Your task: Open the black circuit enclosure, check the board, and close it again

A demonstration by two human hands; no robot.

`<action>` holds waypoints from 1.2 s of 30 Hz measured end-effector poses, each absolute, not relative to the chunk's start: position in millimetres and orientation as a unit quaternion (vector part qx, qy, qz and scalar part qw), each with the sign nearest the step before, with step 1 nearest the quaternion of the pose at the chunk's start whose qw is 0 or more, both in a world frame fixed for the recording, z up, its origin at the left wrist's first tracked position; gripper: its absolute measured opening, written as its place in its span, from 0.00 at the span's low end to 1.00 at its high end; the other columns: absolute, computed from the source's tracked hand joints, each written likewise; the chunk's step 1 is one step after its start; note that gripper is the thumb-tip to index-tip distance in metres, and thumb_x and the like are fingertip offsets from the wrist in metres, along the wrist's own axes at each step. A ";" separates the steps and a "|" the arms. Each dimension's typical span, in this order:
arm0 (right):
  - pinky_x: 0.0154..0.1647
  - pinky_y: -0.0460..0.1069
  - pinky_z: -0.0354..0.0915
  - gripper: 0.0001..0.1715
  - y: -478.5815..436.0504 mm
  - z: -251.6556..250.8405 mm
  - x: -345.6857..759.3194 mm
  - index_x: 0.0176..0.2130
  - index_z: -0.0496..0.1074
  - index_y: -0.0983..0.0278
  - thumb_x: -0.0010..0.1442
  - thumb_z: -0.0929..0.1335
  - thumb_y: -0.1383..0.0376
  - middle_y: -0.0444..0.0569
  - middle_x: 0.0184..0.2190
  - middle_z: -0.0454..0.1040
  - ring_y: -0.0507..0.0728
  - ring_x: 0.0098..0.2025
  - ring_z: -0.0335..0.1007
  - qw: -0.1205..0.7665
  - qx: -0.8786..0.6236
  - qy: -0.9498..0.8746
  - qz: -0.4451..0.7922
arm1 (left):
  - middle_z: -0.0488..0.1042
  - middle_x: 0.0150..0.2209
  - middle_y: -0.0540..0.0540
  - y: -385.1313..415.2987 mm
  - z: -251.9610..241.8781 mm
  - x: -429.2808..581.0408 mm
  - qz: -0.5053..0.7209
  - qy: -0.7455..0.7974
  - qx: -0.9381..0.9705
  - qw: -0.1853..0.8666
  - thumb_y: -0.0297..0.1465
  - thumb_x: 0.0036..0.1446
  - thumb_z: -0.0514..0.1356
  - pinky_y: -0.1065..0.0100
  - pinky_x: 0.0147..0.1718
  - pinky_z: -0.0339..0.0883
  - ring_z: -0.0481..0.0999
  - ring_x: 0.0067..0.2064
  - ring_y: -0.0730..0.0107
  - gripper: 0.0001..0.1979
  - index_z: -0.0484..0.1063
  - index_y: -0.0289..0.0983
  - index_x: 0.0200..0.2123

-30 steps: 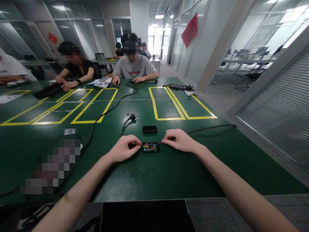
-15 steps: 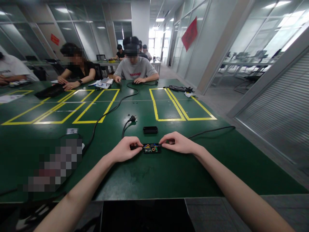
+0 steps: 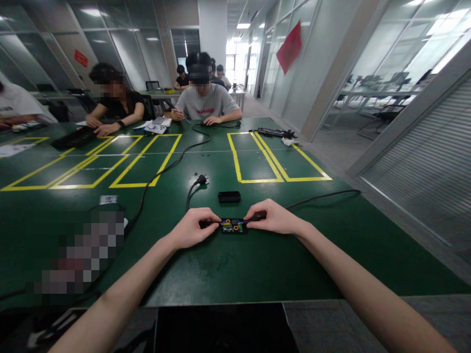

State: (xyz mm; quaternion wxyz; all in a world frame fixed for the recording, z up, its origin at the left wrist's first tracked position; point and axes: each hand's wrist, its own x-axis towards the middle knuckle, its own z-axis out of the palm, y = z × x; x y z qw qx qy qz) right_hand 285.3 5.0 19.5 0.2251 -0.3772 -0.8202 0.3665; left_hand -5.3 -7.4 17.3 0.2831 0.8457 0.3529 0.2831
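Note:
A small open black case with a circuit board [image 3: 233, 226] lies on the green table before me; copper coils, green board and blue and yellow wires show in it. At its left end, my left hand [image 3: 193, 228] is closed in a pinch on the black cable. My right hand [image 3: 274, 216] pinches the other cable [image 3: 320, 198] at the right end. The fingers hide most of both cable ends. Just behind the case lies a black plastic cover [image 3: 228, 197], hollow side up. The left cable [image 3: 188, 196] curves back to a black power plug [image 3: 201, 180].
Yellow tape outlines [image 3: 257, 182] mark the table [image 3: 176, 279]. A long black cable [image 3: 176, 163] runs across on the left, near a blurred-out object [image 3: 86, 252]. A folded black tripod-like item [image 3: 274, 133] lies at the far right. Co-workers sit opposite, one holding a thin tool.
The case has shifted slightly right, and my left fingers have moved a little with it. My right hand stays nearly in place. The co-worker opposite has raised a thin tool.

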 end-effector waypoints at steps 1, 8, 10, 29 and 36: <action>0.33 0.48 0.65 0.09 4.5 20.2 285.3 0.36 0.82 0.65 0.59 0.74 0.61 0.48 0.32 0.82 0.54 0.32 0.73 0.225 -0.373 -0.825 0.360 | 0.79 0.33 0.46 -7.1 17.2 -5.3 0.279 0.349 0.850 0.280 0.28 0.62 0.61 0.71 0.32 0.66 0.75 0.33 0.70 0.08 0.82 0.35 0.38; 0.33 0.46 0.61 0.17 -0.3 24.3 280.7 0.35 0.77 0.63 0.49 0.81 0.61 0.45 0.34 0.79 0.54 0.33 0.72 0.189 -0.373 -0.873 0.250 | 0.79 0.35 0.45 -4.8 16.9 -6.2 0.269 0.321 0.867 0.269 0.28 0.64 0.60 0.71 0.34 0.66 0.76 0.34 0.69 0.08 0.80 0.35 0.37; 0.33 0.46 0.61 0.16 -0.4 23.0 278.8 0.33 0.75 0.63 0.51 0.81 0.61 0.46 0.34 0.78 0.55 0.33 0.72 0.183 -0.369 -0.886 0.211 | 0.79 0.35 0.45 -5.2 16.3 -6.4 0.271 0.319 0.869 0.263 0.28 0.64 0.59 0.70 0.34 0.66 0.76 0.34 0.69 0.08 0.80 0.35 0.36; 0.39 0.50 0.65 0.10 5.1 16.1 281.3 0.37 0.76 0.62 0.64 0.74 0.58 0.51 0.40 0.77 0.58 0.40 0.74 0.173 -0.338 -0.919 0.105 | 0.77 0.41 0.43 -6.0 10.5 -6.1 0.230 0.335 0.901 0.150 0.29 0.70 0.55 0.66 0.41 0.71 0.77 0.41 0.65 0.11 0.78 0.37 0.45; 0.42 0.54 0.62 0.09 3.8 16.0 273.0 0.42 0.77 0.63 0.68 0.70 0.60 0.54 0.42 0.79 0.62 0.43 0.72 0.155 -0.337 -0.929 -0.013 | 0.78 0.42 0.43 0.6 6.5 -2.8 0.215 0.382 0.899 0.020 0.30 0.72 0.54 0.61 0.41 0.68 0.74 0.43 0.60 0.12 0.79 0.38 0.45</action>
